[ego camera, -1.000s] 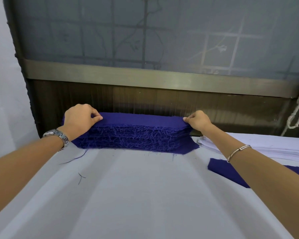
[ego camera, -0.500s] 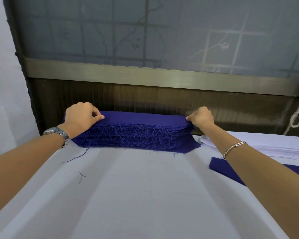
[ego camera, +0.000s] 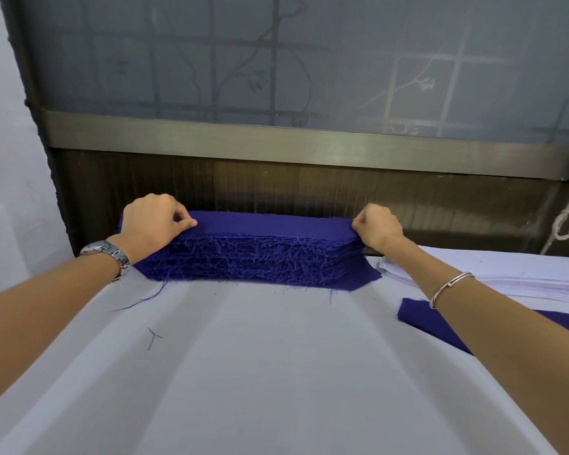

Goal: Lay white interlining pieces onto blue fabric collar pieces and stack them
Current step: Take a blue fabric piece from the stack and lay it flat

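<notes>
White cloth covers the table [ego camera: 276, 372] across the lower frame, under a frosted window and metal sill at the top. At centre, against the table's far edge, sits a thick stack of blue collar pieces [ego camera: 260, 254], frayed edge toward the camera. A flatter stack of white interlining [ego camera: 523, 277] lies at the right edge, and just in front of it is a single blue piece [ego camera: 421, 315], partly hidden by the right forearm. The left hand [ego camera: 151, 221] pinches the top of the blue stack at its left end, thumb against curled fingers; the right hand [ego camera: 378, 226] pinches the right end likewise. Whether one layer or several is held I cannot tell. The job looks barely begun: no white piece lies on any blue one, so pairing and stacking remain.
</notes>
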Action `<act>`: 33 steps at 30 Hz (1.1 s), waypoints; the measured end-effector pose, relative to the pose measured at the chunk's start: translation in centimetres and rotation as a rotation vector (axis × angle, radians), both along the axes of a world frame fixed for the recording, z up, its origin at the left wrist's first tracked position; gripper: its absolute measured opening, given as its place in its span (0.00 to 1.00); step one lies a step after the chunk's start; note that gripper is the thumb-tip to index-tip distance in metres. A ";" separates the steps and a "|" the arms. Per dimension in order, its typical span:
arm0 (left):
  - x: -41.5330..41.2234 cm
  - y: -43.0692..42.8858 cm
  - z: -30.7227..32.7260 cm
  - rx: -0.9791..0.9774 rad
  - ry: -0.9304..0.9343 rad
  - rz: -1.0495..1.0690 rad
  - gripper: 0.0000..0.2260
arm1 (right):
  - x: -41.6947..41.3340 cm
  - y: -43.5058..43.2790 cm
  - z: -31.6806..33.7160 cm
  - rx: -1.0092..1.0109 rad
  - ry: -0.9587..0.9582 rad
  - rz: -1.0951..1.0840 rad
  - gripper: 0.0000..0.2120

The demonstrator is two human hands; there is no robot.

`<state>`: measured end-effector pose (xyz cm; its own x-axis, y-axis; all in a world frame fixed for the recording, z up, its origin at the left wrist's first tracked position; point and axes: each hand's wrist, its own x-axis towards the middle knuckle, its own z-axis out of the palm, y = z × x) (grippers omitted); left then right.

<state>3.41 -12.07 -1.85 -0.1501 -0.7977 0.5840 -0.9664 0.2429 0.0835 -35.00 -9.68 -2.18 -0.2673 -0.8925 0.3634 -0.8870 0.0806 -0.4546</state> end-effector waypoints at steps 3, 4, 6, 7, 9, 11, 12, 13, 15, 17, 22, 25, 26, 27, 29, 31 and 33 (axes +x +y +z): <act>0.0 0.0 0.0 -0.003 0.000 -0.003 0.11 | -0.3 -0.2 0.2 -0.002 -0.080 0.006 0.11; 0.0 0.0 0.0 -0.002 0.000 -0.002 0.11 | -0.4 -0.2 0.3 -0.029 -0.086 0.003 0.10; 0.0 0.1 0.0 0.002 0.000 -0.001 0.11 | -0.4 -0.3 0.5 -0.089 -0.095 -0.008 0.11; 0.0 0.1 0.0 0.005 -0.002 -0.002 0.11 | -0.4 -0.4 0.5 -0.109 -0.107 -0.012 0.14; -0.1 0.2 0.1 0.015 -0.011 -0.001 0.11 | -0.5 -0.5 0.6 -0.144 -0.126 -0.013 0.16; -0.2 0.3 0.3 0.034 -0.023 0.014 0.11 | -0.6 -0.5 0.6 -0.185 -0.126 -0.011 0.13; -0.4 0.4 0.5 0.046 -0.030 0.029 0.12 | -0.6 -0.4 0.6 -0.208 -0.123 -0.009 0.11; -0.6 0.5 0.7 0.058 -0.036 0.048 0.12 | -0.7 -0.3 0.5 -0.226 -0.116 -0.005 0.10; -1.2 0.6 1.2 0.079 -0.052 0.097 0.14 | -0.8 -0.3 0.4 -0.237 -0.092 0.007 0.08; -2.1 0.5 1.8 0.093 -0.087 0.139 0.16 | -0.9 -0.3 0.3 -0.222 -0.070 0.031 0.10; -4.1 -0.4 1.8 0.117 -0.057 0.066 0.14 | -1.3 -0.4 0.2 -0.200 -0.013 0.079 0.13; -4.7 -1.5 1.3 0.146 -0.014 -0.054 0.12 | -1.4 -0.1 0.3 -0.220 0.024 0.094 0.13; -4.8 -1.9 1.2 0.160 0.003 -0.094 0.13 | -1.4 -0.1 0.3 -0.225 0.034 0.104 0.14; -4.9 -2.3 1.1 0.179 0.015 -0.125 0.14 | -1.4 0.0 0.3 -0.229 0.041 0.115 0.15; -5.0 -3.1 1.1 0.238 0.027 -0.171 0.19 | -1.5 0.2 0.4 -0.238 0.045 0.127 0.14; -5.0 -3.8 1.2 0.303 0.025 -0.204 0.22 | -1.6 0.4 0.5 -0.268 0.034 0.124 0.10; -4.9 -4.3 1.5 0.344 -0.005 -0.228 0.24 | -1.7 0.7 0.5 -0.328 -0.002 0.098 0.07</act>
<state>-1.46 -16.33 -0.40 -0.3483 -0.8921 0.2878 -0.8916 0.4101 0.1923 -36.68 -8.97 -1.73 -0.1873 -0.7498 0.6346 -0.8825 -0.1552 -0.4440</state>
